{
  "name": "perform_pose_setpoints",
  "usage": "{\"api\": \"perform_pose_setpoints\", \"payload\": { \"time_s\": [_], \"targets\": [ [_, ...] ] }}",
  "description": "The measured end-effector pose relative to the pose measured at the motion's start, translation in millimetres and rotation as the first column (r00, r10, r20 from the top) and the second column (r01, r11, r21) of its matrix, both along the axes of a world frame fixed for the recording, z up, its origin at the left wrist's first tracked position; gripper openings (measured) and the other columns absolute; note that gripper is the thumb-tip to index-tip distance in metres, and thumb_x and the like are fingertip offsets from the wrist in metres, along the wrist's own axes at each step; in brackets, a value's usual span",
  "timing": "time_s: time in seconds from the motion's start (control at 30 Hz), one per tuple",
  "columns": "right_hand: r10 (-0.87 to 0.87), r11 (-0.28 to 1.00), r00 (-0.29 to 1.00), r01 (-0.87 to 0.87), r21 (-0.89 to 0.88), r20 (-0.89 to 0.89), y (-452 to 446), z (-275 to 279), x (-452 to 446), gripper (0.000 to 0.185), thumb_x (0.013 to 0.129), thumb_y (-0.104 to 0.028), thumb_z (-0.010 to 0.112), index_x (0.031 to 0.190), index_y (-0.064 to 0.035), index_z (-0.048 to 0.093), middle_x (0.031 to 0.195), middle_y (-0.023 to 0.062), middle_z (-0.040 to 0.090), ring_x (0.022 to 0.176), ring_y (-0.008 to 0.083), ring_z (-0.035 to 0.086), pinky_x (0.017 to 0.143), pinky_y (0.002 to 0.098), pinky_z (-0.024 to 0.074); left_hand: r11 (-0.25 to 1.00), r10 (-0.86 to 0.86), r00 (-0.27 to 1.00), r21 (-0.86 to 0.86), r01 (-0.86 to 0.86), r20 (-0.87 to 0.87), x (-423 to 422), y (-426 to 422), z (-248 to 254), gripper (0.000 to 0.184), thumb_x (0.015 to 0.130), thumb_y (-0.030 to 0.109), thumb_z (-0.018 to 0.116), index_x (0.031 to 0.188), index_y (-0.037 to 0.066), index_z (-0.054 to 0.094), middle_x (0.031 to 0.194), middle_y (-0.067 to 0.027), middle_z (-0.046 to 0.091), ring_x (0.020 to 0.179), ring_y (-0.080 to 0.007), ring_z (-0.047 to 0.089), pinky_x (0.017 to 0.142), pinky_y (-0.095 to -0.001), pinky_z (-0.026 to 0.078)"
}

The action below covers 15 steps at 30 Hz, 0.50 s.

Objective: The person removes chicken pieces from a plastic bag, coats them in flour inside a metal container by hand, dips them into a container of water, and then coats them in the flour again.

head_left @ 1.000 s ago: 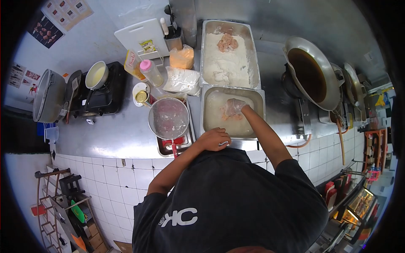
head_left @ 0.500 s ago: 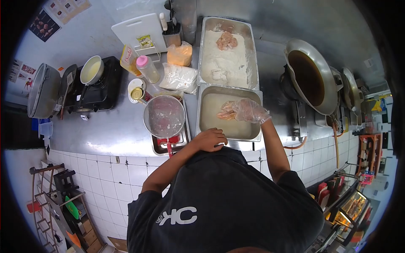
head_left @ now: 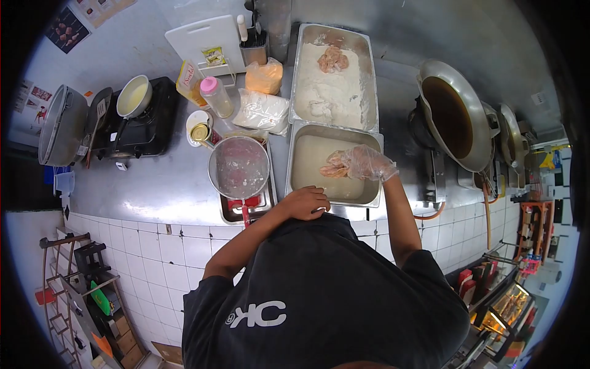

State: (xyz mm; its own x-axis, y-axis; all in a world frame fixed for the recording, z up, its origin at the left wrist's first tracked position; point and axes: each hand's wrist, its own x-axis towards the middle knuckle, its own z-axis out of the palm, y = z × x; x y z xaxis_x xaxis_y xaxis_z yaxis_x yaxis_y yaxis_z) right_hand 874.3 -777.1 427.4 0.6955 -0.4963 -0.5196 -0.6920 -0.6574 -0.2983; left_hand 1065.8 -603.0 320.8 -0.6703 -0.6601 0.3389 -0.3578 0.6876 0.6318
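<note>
In the head view, the gloved right hand [head_left: 371, 163], a second ago down in the pale liquid [head_left: 309, 147], now holds raw meat [head_left: 335, 165] over the near tray [head_left: 291, 160], fingers closed around it. White lettering [head_left: 261, 313], hard to read, marks the black shirt [head_left: 350, 283]. The bare left hand [head_left: 307, 203] rests loosely curled beside the near tray's edge; its grip cannot be told.

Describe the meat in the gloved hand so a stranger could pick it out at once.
On the steel counter, a far metal tray of white powder sits behind a nearer metal tray of cloudy liquid. At the nearer one, the right hand, in a clear glove, grips the pale pink meat. Unlike the other lump, lying on the powder, this one is held.
</note>
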Motion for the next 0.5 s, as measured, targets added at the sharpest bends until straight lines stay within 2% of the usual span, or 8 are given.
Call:
{"api": "perform_pose_setpoints", "payload": {
  "time_s": [0.5],
  "targets": [
    [0.013,1.0,1.0,-0.013,0.004,0.012,0.8,0.8,3.4,0.026,0.067,-0.024,0.069,0.083,-0.0028,0.066,0.072,0.0214,0.064,0.066,0.0351,0.064,0.063,0.0438,0.0518,0.999,0.011,1.0,0.032,-0.012,0.018,0.5,1.9,-1.0,0.011,0.087,0.019,0.06,0.095,0.013,0.066,0.09,-0.0034,0.064,0.092,-0.0243,0.058,0.086,-0.0383,0.047]
  ]
}}
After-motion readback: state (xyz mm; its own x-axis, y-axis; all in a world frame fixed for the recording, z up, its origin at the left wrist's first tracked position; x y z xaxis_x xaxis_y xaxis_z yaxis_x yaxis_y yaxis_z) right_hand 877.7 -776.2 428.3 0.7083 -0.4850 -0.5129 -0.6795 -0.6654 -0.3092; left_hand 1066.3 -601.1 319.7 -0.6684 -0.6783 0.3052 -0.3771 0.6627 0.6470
